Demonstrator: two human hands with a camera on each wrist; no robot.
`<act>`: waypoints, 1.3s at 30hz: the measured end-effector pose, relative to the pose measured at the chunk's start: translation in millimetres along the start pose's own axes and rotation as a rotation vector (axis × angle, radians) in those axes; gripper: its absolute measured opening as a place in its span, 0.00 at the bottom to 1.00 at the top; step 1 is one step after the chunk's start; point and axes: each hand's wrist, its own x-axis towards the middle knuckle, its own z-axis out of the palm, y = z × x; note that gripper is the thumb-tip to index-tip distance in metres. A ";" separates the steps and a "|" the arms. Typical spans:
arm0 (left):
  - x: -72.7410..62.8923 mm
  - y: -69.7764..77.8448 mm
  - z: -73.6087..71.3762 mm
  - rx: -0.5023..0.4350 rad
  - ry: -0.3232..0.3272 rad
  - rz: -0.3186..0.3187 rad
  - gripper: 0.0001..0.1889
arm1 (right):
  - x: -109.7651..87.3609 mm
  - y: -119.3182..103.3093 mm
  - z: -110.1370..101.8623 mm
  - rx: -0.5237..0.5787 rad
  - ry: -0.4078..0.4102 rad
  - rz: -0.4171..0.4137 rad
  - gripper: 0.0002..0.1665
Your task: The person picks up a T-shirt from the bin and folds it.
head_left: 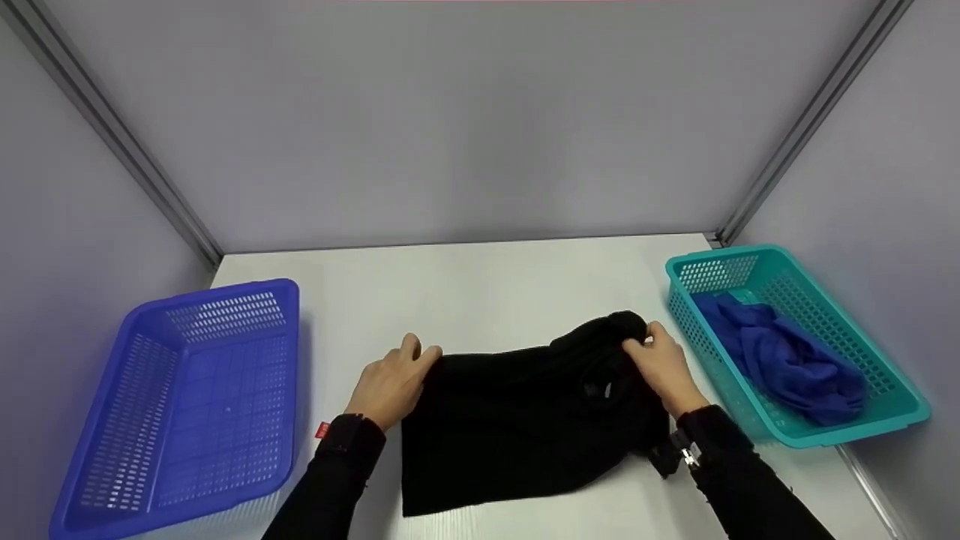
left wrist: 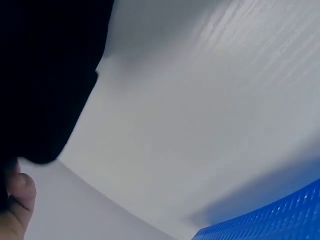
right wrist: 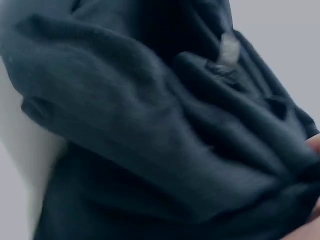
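A black garment (head_left: 517,420) stretches between both hands over the white table; its exact kind does not show. My left hand (head_left: 390,386) pinches its upper left corner, and in the left wrist view the dark cloth (left wrist: 45,80) hangs past the fingers (left wrist: 21,187). My right hand (head_left: 664,367) grips the bunched upper right end. Folds gather there, and the right wrist view shows a small pale label (right wrist: 229,50) inside an opening of the cloth. The left part hangs flat and smooth, with a straight left edge.
On the left stands a blue plastic basket (head_left: 289,390) with nothing in it. At the right, a teal basket (head_left: 806,435) holds a crumpled blue cloth (head_left: 787,360). Grey walls (head_left: 487,120) enclose the white table (head_left: 465,292) at the back and sides.
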 end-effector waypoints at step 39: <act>2.9 1.0 -8.2 -0.068 0.108 0.061 0.04 | 0.9 9.3 39.4 -0.595 0.329 -0.920 0.10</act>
